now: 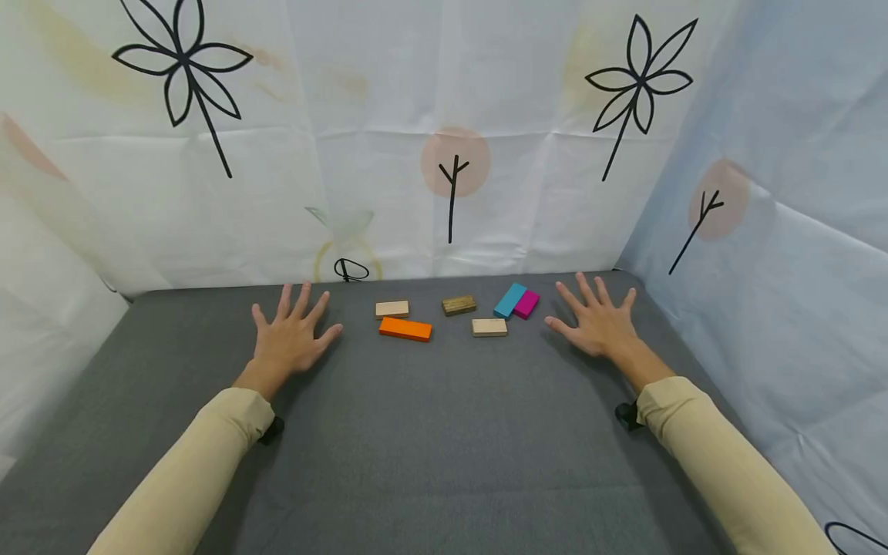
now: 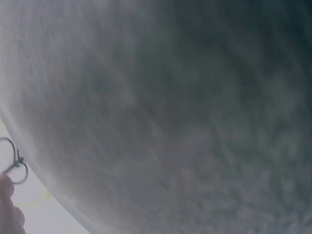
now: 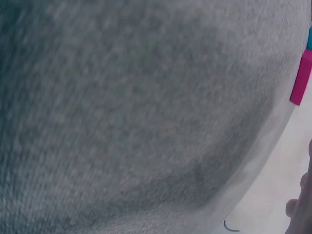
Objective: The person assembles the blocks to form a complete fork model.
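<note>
My left hand (image 1: pixel 290 338) is spread palm down over the grey cloth, left of the blocks, holding nothing. On the other side my right hand (image 1: pixel 598 322) is likewise spread with fingers apart, nearest to a magenta block (image 1: pixel 526 304). Against that one lies a blue block (image 1: pixel 510 301), set at a slant. An orange block (image 1: pixel 405 329) lies nearest the left hand's side, just in front of a pale wooden block (image 1: pixel 391 309). Between the groups are a brown wooden block (image 1: pixel 459 305) and a second pale block (image 1: pixel 489 327). In the right wrist view the magenta block (image 3: pixel 302 78) shows at the edge.
A grey cloth (image 1: pixel 388 432) covers the table. White fabric with printed flowers (image 1: pixel 388 92) hangs behind it, and a similar sheet (image 1: pixel 798 308) closes the right side. Both forearms wear beige sleeves, with a dark wrist device (image 1: pixel 627 416) under the right cuff.
</note>
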The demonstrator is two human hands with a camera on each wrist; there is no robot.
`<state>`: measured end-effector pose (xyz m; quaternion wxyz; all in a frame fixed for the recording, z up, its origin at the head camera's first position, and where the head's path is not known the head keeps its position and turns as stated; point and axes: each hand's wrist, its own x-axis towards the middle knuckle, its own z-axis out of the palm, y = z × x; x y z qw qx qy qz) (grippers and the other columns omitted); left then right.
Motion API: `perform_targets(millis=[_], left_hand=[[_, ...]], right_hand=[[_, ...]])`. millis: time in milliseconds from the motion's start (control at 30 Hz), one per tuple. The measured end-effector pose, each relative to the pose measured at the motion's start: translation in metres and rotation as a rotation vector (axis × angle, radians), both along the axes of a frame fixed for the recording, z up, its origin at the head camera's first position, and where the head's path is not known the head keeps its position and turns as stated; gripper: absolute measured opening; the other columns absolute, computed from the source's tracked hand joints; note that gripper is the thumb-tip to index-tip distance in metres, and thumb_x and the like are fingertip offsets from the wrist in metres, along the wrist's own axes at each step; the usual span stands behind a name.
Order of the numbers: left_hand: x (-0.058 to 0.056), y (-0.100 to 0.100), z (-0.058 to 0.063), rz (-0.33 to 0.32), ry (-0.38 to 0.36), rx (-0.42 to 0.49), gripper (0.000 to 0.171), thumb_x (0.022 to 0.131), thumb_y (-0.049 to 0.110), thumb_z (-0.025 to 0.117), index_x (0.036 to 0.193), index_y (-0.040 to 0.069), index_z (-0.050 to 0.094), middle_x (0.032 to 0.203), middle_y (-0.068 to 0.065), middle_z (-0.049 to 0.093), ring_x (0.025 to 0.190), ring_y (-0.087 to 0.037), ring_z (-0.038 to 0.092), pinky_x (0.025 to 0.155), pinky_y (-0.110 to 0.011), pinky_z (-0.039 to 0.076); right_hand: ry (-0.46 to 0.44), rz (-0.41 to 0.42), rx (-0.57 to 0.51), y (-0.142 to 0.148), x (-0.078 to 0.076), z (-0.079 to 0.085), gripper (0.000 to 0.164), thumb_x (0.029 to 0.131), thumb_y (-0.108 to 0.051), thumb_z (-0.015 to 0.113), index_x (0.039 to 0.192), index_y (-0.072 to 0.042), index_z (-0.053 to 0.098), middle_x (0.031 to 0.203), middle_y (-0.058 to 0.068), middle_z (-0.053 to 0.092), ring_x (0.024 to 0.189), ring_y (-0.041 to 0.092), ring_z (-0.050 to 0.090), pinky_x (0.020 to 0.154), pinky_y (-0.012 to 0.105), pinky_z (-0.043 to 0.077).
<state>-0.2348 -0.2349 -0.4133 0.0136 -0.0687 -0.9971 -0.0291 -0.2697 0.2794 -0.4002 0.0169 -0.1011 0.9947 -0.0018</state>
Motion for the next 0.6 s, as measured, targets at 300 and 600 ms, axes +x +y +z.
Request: perform_targets(millis=[300,600], left_hand=[[0.005,0.026,-0.001,-0.087,-0.007,-0.036,0.075,0.100,0.061,0.039,0.160,0.019,0.023,0.166,-0.016,0.008,0.151,-0.039,0.000,0.106,-0.078,0.002],[0.012,0.042,-0.005,-0.203,-0.010,-0.038,0.073,0.100,0.060,0.042,0.159,0.020,0.027,0.165,-0.013,0.015,0.151,-0.038,0.004,0.108,-0.076,0.004]], right_hand=[[0.003,0.069,0.004,-0.015,0.004,0.001,0.083,0.097,-0.071,0.034,0.162,-0.022,0.016,0.166,0.017,0.002,0.149,0.046,0.001,0.101,0.078,-0.013],[-0.035,0.169,0.030,-0.030,0.007,-0.005,0.080,0.097,-0.068,0.038,0.161,-0.022,0.022,0.166,0.015,0.007,0.150,0.044,0.007,0.104,0.079,-0.004]])
